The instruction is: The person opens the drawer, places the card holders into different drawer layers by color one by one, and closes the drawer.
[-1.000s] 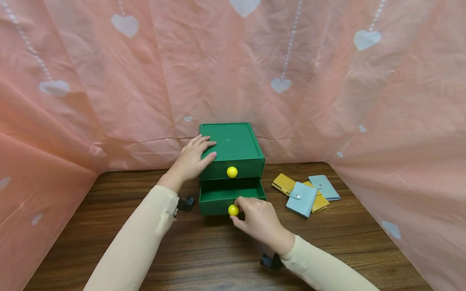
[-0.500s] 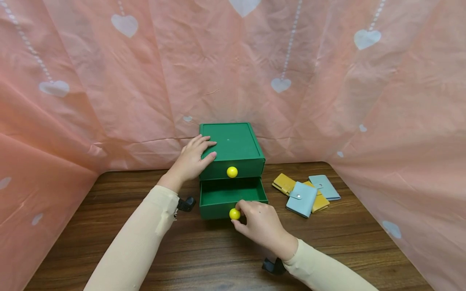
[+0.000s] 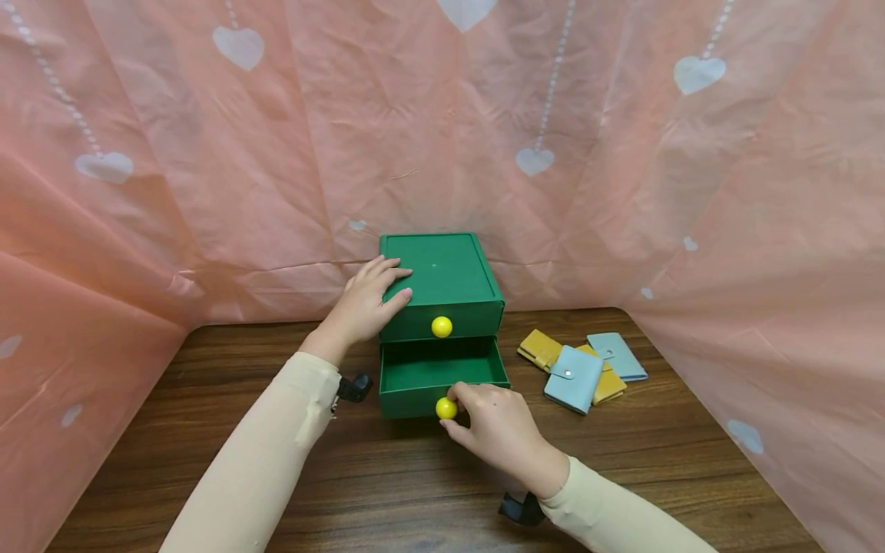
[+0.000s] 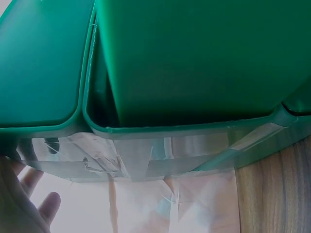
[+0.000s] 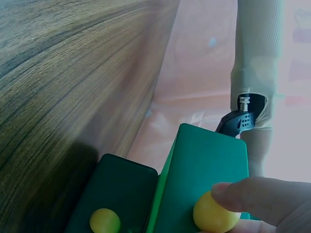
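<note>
A green two-drawer box [image 3: 442, 269] stands at the table's back. Its lower drawer [image 3: 408, 401] is pulled out, bare inside, while the upper drawer [image 3: 404, 326] with its own yellow knob [image 3: 441, 327] is closed. My right hand [image 3: 499, 430] pinches the lower drawer's round yellow knob [image 3: 445, 408] between thumb and fingers; the right wrist view shows that knob [image 5: 214, 213] close up. With fingers spread, my left hand [image 3: 366, 301] rests on the box's top left edge. In the left wrist view, its fingers [image 4: 48, 208] show beside the green side wall.
Right of the box lie blue snap-closure wallets [image 3: 575, 379] and yellow ones [image 3: 539, 347], partly overlapping on the wooden table [image 3: 387, 491]. A pink curtain [image 3: 442, 138] with white hearts hangs behind and at both sides.
The lower drawer has slid a little further out toward me, my right hand moving with its knob. Over the last half second it has barely moved. My left hand has stayed in place.
</note>
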Demonstrator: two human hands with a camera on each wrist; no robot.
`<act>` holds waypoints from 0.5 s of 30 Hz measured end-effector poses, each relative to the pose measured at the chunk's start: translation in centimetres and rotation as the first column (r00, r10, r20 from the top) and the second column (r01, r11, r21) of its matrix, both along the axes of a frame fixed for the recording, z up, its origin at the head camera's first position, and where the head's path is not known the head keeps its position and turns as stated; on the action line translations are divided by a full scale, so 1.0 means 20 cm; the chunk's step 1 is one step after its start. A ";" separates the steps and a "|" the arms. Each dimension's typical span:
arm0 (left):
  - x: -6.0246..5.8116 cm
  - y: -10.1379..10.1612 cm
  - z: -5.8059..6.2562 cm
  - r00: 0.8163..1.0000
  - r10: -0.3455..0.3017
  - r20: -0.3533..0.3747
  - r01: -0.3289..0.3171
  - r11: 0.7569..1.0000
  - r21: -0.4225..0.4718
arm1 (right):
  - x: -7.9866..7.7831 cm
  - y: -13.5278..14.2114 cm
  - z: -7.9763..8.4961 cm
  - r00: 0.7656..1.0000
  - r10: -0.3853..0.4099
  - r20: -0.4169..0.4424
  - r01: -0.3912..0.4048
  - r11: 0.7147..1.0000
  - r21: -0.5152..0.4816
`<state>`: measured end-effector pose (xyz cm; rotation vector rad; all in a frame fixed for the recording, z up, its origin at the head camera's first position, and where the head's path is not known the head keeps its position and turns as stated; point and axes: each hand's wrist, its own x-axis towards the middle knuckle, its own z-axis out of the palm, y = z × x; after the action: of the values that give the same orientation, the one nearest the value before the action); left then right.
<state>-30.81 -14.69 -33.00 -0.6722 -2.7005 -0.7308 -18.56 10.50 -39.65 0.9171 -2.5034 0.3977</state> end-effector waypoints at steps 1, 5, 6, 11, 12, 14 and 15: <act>0.00 0.00 0.00 1.000 -0.001 0.000 0.001 1.000 0.001 | 0.00 0.00 0.00 1.000 0.000 0.003 0.000 1.000 0.001; 0.00 0.00 0.00 1.000 -0.001 -0.001 0.001 1.000 0.003 | 0.00 0.00 0.01 1.000 -0.001 0.015 0.001 1.000 0.001; 0.00 0.00 0.00 1.000 -0.001 -0.002 0.001 1.000 0.004 | 0.01 0.00 0.01 1.000 -0.001 0.018 0.001 1.000 0.001; 0.01 0.00 0.00 1.000 -0.001 0.000 0.001 1.000 0.002 | 0.01 0.00 0.01 1.000 -0.005 0.028 0.005 1.000 0.007; 0.01 0.00 0.00 1.000 -0.001 0.000 0.001 1.000 0.003 | 0.01 0.00 0.01 0.999 -0.006 0.032 0.005 1.000 0.008; 0.01 0.00 0.01 1.000 -0.001 0.001 0.001 1.000 0.006 | 0.01 0.00 0.01 0.999 -0.008 0.041 0.008 1.000 0.010; 0.01 0.00 0.01 1.000 0.000 0.001 0.000 1.000 0.008 | 0.01 0.00 0.02 0.999 -0.008 0.048 0.007 1.000 0.009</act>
<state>-30.54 -14.64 -32.87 -0.6704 -2.6971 -0.7418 -18.41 10.43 -39.35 0.9116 -2.5534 0.4108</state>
